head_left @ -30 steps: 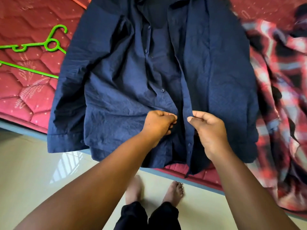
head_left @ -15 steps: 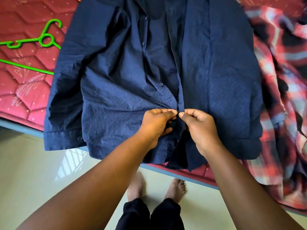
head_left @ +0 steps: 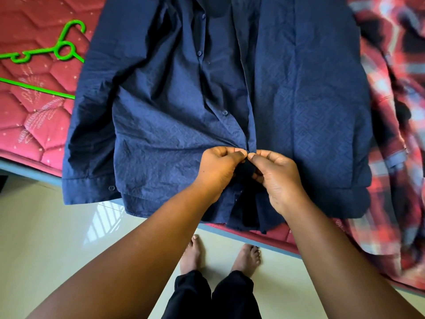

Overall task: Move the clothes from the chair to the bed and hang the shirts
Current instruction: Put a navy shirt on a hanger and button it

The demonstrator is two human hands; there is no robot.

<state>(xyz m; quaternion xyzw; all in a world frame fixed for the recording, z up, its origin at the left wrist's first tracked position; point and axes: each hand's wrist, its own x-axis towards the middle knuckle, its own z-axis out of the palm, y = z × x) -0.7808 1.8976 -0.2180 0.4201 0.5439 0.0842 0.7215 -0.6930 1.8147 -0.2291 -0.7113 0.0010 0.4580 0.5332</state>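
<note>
Navy shirt [head_left: 161, 134], wrinkled with a woven pattern, lies front-up on the red bed [head_left: 34, 125], its hem over the edge. Left hand [head_left: 218, 169] and right hand [head_left: 276, 173] fingers pinch its placket together.

No readable text, label, brand, number or sign is shown anywhere on the fabrics, the hanger or the floor.
</note>
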